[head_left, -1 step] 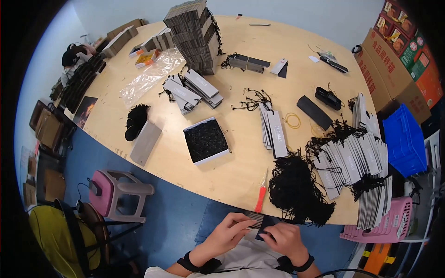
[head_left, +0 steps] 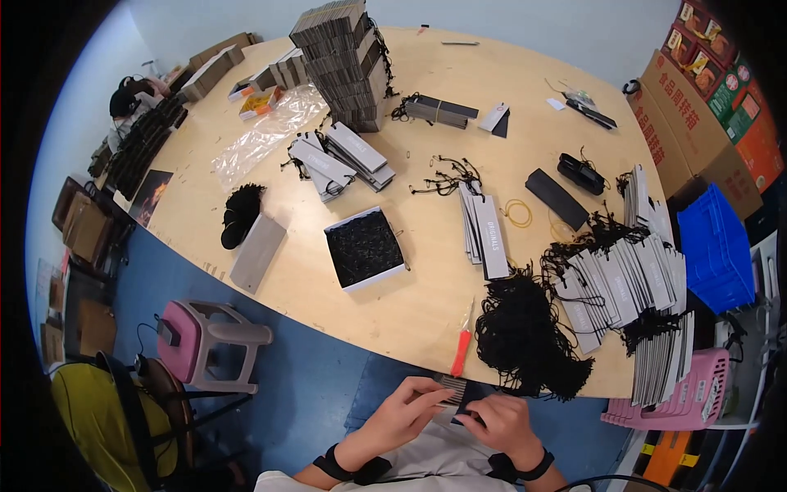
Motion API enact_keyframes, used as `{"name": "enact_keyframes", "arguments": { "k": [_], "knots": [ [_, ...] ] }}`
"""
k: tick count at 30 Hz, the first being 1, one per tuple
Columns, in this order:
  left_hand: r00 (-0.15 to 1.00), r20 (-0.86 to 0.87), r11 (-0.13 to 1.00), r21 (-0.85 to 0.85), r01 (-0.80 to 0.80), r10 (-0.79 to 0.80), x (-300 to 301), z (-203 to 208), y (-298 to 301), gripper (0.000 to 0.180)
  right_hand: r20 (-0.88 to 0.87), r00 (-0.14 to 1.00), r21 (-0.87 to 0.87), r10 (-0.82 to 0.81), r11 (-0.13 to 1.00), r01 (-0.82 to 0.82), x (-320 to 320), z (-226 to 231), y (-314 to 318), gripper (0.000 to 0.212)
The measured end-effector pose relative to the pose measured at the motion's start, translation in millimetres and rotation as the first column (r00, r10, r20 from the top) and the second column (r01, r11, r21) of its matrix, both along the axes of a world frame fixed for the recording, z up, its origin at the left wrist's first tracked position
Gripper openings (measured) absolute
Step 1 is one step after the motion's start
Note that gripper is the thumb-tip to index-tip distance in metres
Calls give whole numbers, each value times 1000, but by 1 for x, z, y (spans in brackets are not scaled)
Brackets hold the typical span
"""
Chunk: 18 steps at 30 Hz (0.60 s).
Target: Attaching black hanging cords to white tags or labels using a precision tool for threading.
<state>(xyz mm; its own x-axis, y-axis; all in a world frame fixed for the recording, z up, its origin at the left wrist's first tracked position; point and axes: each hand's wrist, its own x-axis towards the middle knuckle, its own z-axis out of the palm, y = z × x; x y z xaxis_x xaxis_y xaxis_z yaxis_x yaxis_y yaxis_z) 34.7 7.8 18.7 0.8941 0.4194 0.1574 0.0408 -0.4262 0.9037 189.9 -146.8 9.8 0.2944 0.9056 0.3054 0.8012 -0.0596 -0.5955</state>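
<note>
Just off the table's near edge, my left hand [head_left: 416,407] is closed around a small stack of hang tags [head_left: 451,387], with their grey edges facing up. My right hand [head_left: 502,424] pinches the dark side of the same stack, its thumb and fingers bent. The fingers hide much of the stack. Beyond the hands lies a knife-like tool [head_left: 461,353] with a red handle. A heap of black cords [head_left: 525,336] sits to its right. Farther right, several grey-white hang tags with black strings [head_left: 615,283] are fanned out.
On the wooden table [head_left: 328,316] stand a white box of black bits [head_left: 365,248], a tall stack of bundled tags [head_left: 340,70] and smaller tag piles [head_left: 485,234]. A blue crate [head_left: 715,250] is at the right; a pink-topped stool [head_left: 209,344] stands left on the floor.
</note>
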Motion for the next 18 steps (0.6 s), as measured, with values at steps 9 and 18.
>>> {"name": "enact_keyframes", "arguments": {
  "k": [9, 18],
  "knots": [
    [1000, 13, 999, -33, -2, 2, 2, -15, -4, 44, 72, 996, 0, -48, 999, 48, -2, -14, 12, 21],
    [968, 196, 954, 220, -202, 160, 16, 0, 33, 37, 34, 998, 217, -53, 975, 45, 1, 5, 22, 18]
  ]
}}
